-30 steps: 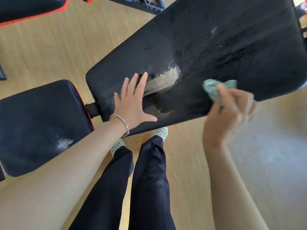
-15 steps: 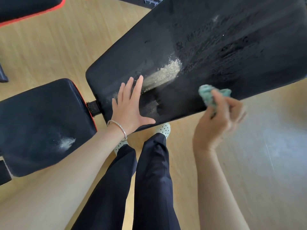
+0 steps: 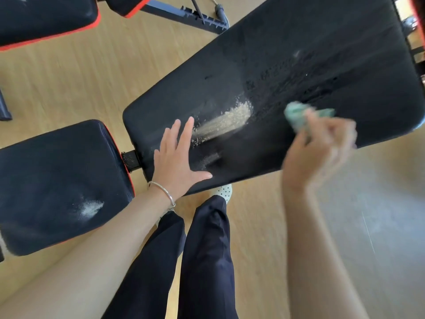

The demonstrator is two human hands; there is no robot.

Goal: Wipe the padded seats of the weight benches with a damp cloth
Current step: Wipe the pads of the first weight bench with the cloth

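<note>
Right grip [image 3: 319,153] swung back over backrest surface [image 3: 276,65], pinching bunched green cloth [image 3: 296,118]; we kept left grip [image 3: 177,164] spread flat to steady it beside tan debris smear [image 3: 227,122].

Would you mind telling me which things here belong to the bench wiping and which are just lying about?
Part of the job:
green cloth, gripped in the right hand
long pad with a sandy smear, left hand flat on it
small seat pad with a white dusty patch

Just lying about:
notched metal rail
bracelet, merely worn
</note>
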